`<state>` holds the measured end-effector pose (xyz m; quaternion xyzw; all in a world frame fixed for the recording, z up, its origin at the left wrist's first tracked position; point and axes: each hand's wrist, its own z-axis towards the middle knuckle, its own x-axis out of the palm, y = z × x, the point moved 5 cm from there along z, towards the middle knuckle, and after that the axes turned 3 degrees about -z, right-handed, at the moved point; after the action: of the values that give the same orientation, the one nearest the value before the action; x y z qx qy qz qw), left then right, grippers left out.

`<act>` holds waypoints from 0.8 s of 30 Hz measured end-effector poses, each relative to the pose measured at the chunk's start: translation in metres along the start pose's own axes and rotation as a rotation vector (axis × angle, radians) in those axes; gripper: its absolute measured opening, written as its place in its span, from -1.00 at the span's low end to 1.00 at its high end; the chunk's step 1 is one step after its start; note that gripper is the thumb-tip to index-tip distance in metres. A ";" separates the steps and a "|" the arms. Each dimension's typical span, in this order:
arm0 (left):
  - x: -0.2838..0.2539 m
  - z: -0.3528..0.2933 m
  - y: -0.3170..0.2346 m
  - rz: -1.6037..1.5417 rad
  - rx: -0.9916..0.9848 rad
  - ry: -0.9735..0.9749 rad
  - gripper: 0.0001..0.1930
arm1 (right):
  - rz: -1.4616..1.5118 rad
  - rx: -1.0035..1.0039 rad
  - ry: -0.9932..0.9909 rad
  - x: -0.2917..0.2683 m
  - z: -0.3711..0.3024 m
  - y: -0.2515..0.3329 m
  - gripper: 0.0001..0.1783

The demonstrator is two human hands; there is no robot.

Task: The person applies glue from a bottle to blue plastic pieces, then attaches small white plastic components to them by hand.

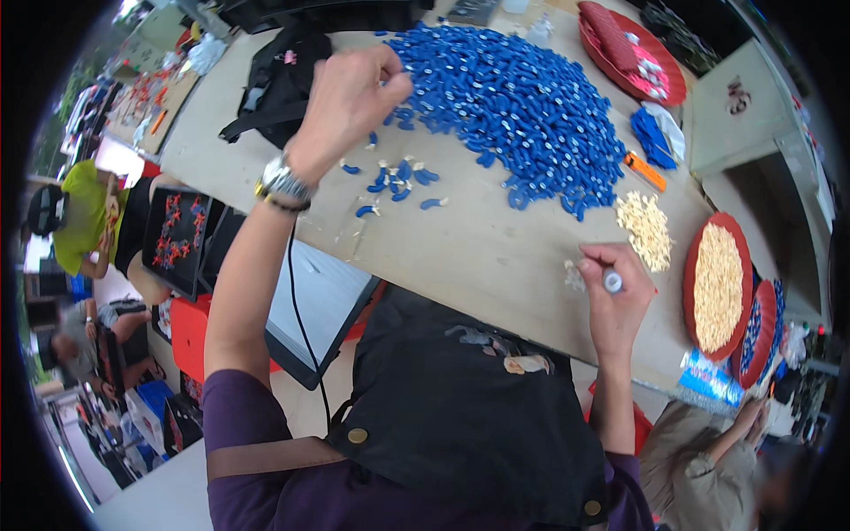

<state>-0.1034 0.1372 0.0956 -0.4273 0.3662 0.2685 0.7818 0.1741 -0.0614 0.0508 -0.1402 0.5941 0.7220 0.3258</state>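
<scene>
My left hand (356, 96), with a watch on its wrist, is over the left edge of a big heap of small curved blue plastic pieces (531, 106). Its fingers are curled together, and what they hold, if anything, is hidden. Below it lie several blue pieces with cream tips (400, 181), loose on the table (443, 252). My right hand (617, 296) is closed around a slim tool with a whitish round end (612, 280), its kind unclear. Beside that hand is a small pile of cream pieces (645, 232).
Red trays hold cream pieces (718, 288) and pink pieces (651, 75). An orange-handled cutter (645, 171) and a blue cloth (652, 137) lie right of the heap. A black bag (279, 84) stands at left. Other people sit nearby, one in a yellow shirt (84, 217).
</scene>
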 end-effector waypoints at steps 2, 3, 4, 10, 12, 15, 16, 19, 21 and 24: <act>0.028 -0.025 -0.033 -0.714 -0.053 0.150 -0.91 | 0.191 0.125 -0.022 -0.001 0.002 0.006 -0.76; 0.040 -0.043 -0.056 -0.901 -0.145 0.269 -0.90 | 0.398 0.220 -0.030 0.002 0.003 0.008 -0.72; 0.046 -0.061 -0.079 -1.077 -0.249 0.383 -0.90 | 0.483 0.189 -0.003 0.005 0.006 0.013 -0.67; 0.078 -0.120 -0.128 -1.418 -0.602 0.642 -0.91 | 0.545 -0.115 0.180 0.024 0.012 0.027 -0.63; 0.084 -0.125 -0.130 -1.450 -0.614 0.674 -0.91 | 0.572 -0.037 0.237 0.024 0.006 0.020 -0.70; 0.090 -0.131 -0.133 -1.458 -0.634 0.717 -0.89 | 0.619 0.025 0.256 0.026 0.001 0.009 -0.77; 0.090 -0.133 -0.133 -1.468 -0.655 0.707 -0.89 | 0.646 0.063 0.268 0.027 0.000 0.006 -0.81; 0.094 -0.137 -0.134 -1.498 -0.685 0.699 -0.88 | 0.672 0.112 0.269 0.029 -0.005 -0.002 -0.85; 0.095 -0.138 -0.134 -1.516 -0.697 0.697 -0.88 | 0.672 0.122 0.262 0.029 -0.006 -0.006 -0.87; 0.098 -0.140 -0.134 -1.531 -0.724 0.691 -0.88 | 0.694 0.136 0.244 0.030 -0.007 -0.009 -0.88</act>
<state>0.0044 -0.0393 0.0289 -0.8292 0.0900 -0.3675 0.4114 0.1559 -0.0584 0.0244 0.0064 0.6874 0.7263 -0.0030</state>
